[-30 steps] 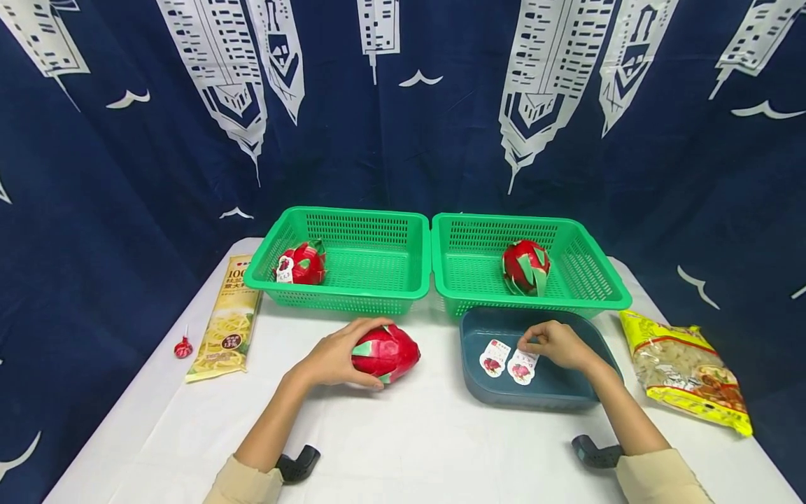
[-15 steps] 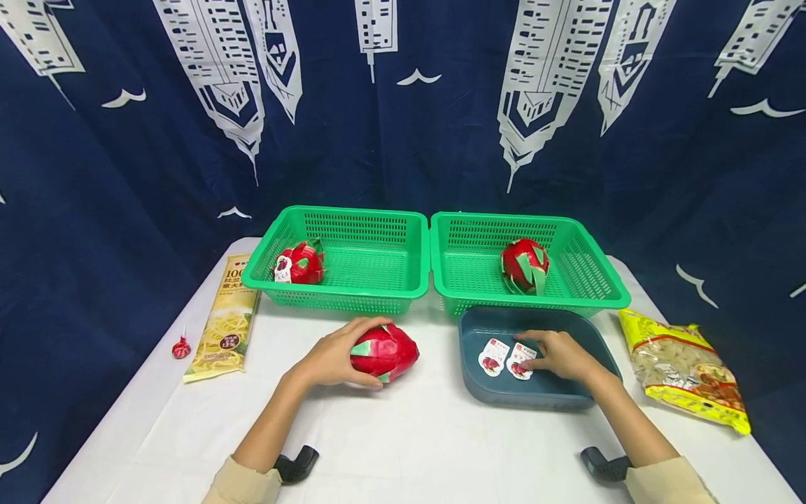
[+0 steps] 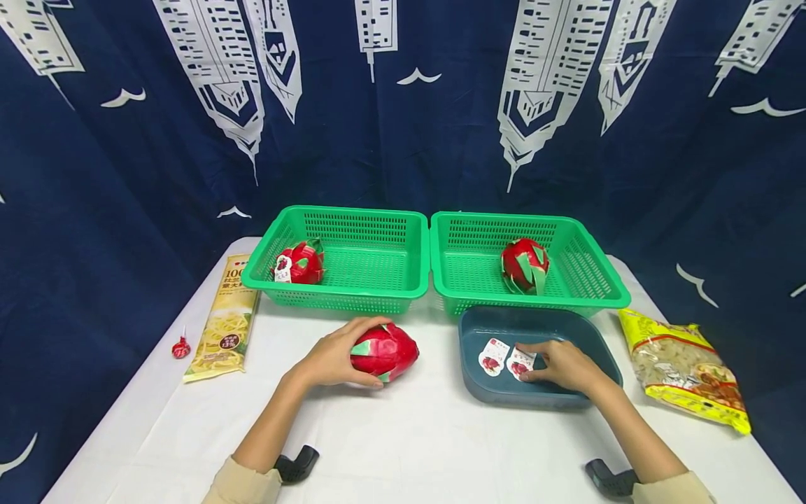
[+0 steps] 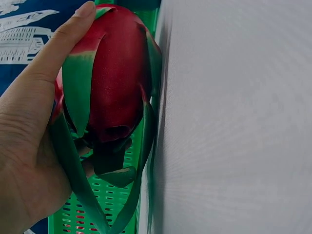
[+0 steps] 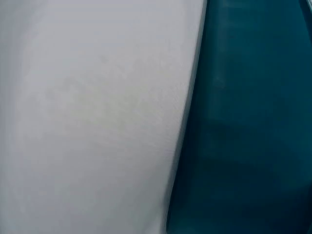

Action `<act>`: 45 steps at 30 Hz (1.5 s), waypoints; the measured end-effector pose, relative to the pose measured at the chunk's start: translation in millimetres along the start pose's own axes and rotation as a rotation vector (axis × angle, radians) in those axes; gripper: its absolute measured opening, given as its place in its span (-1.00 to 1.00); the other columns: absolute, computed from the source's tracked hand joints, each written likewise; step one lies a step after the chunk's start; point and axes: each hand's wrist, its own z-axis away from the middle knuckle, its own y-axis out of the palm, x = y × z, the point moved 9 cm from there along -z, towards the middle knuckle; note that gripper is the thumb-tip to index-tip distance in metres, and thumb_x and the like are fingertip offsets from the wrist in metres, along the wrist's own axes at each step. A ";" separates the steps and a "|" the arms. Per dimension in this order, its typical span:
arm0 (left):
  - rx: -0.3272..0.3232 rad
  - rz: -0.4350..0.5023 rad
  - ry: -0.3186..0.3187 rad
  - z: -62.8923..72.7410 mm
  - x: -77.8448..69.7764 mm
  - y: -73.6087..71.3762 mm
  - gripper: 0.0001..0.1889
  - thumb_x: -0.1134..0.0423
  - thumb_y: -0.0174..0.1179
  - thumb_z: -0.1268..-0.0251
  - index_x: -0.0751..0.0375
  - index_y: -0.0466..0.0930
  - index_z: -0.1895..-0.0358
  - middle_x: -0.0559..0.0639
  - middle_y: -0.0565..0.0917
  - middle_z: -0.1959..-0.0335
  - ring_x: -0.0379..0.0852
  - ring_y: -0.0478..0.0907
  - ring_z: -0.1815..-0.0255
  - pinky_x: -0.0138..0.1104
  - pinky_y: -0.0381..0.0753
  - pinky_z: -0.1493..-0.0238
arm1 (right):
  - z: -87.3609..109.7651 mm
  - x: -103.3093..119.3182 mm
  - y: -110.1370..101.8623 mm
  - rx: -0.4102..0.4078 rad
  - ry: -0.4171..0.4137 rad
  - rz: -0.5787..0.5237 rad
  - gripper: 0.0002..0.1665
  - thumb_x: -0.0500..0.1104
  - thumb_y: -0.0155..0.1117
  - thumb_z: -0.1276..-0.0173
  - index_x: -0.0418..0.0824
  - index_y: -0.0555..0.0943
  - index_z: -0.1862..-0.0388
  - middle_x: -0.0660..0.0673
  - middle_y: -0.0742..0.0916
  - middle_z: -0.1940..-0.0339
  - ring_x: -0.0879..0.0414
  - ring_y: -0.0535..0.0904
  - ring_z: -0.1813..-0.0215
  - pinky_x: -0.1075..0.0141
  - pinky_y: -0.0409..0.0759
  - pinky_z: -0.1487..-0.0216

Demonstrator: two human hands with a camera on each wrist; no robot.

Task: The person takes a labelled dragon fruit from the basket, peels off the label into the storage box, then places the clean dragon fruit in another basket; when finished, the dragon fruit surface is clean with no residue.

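Note:
My left hand (image 3: 340,355) grips a red dragon fruit (image 3: 390,352) with green leaf tips at the table's middle. Its thumb (image 4: 63,39) lies along the fruit's side in the left wrist view; the other fingers are mostly hidden behind it. Inside the dark blue tray (image 3: 535,400), my right hand (image 3: 563,365) is over the right one of two white cut-out labels (image 3: 521,361) printed with dragon fruit. Thumb and forefinger are spread apart at that label's edges. The left label (image 3: 493,358) lies flat beside it. In the right wrist view the hand is not visible.
Two green baskets stand behind. The left basket (image 3: 352,301) holds a dragon fruit (image 3: 303,263) with a label; the right basket (image 3: 585,301) holds an unlabelled one (image 3: 526,267). A noodle packet (image 3: 225,318) and lollipop (image 3: 181,348) lie left, a yellow bag (image 3: 689,371) right.
My right hand has shifted slightly toward me and to the right, its thumb and forefinger going from close together to spread over the right label. The left hand keeps its grip on the dragon fruit.

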 end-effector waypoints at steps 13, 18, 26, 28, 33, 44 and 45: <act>0.075 0.131 0.013 -1.0 -3.3 2.7 0.03 -0.14 0.49 0.31 -0.35 0.08 -0.36 -0.27 0.30 -0.17 -0.14 0.31 -0.15 -0.24 0.54 0.13 | 9.4 17.8 -33.1 -0.166 -0.107 -0.098 -0.20 0.01 0.44 -0.05 -0.18 0.42 -0.27 0.18 0.20 0.79 0.34 0.04 0.73 0.45 0.13 0.68; 0.236 0.422 -0.003 6.0 -4.0 1.5 -0.07 0.12 0.47 0.17 -0.29 0.11 -0.34 -0.13 0.29 -0.20 -0.05 0.24 -0.22 -0.23 0.52 0.05 | 16.1 25.4 -102.4 -0.438 -0.104 -0.145 -0.31 -0.11 0.43 -0.09 -0.06 0.46 -0.25 0.08 0.42 0.68 0.26 0.24 0.67 0.42 0.24 0.65; 0.342 0.702 -0.147 20.4 5.8 4.9 -0.12 0.34 0.43 0.10 -0.26 0.16 -0.32 0.09 0.22 -0.24 0.13 0.43 -0.03 -0.11 0.54 0.13 | 19.8 -45.7 -160.5 -0.728 0.123 -0.281 -0.19 -0.11 0.31 -0.22 0.16 0.21 -0.41 -0.25 0.40 -0.16 -0.05 0.27 -0.11 0.21 0.29 -0.05; 0.327 0.721 -0.157 20.2 4.8 5.1 -0.12 0.35 0.43 0.11 -0.25 0.18 -0.32 0.12 0.23 -0.23 0.14 0.50 0.06 -0.13 0.56 0.16 | 17.2 -69.9 -153.0 -0.688 0.178 -0.342 -0.12 -0.06 0.27 -0.26 0.18 0.05 -0.46 -0.29 0.22 -0.34 -0.15 0.07 -0.32 0.00 0.16 -0.23; 0.284 0.854 -0.181 12.5 -8.0 -3.8 -0.12 0.38 0.42 0.09 -0.24 0.16 -0.32 0.24 0.18 -0.21 0.19 0.57 0.16 -0.07 0.58 0.21 | 16.5 -116.4 -114.5 -0.481 0.317 -0.609 -0.01 0.08 0.16 -0.32 0.30 -0.29 -0.45 -0.30 -0.23 -0.46 -0.35 -0.33 -0.41 -0.31 -0.11 -0.23; -0.123 1.018 0.055 -98.8 -90.1 -68.9 -0.17 0.34 0.39 0.01 -0.42 0.18 -0.27 0.14 0.27 -0.20 0.20 0.51 0.02 -0.06 0.59 0.20 | 15.5 -127.2 -73.7 -0.262 0.379 -1.080 0.13 -0.10 0.23 -0.30 0.36 -0.43 -0.39 -0.16 -0.42 -0.43 -0.18 -0.24 -0.44 -0.04 -0.16 -0.33; -0.168 1.010 0.080 -113.7 -95.9 -71.1 -0.17 0.34 0.39 0.01 -0.43 0.18 -0.27 0.13 0.28 -0.19 0.19 0.54 0.06 -0.07 0.60 0.22 | 15.3 -126.9 -73.4 -0.261 0.376 -1.081 0.13 -0.10 0.23 -0.30 0.34 -0.43 -0.40 -0.17 -0.43 -0.42 -0.19 -0.25 -0.44 -0.04 -0.16 -0.33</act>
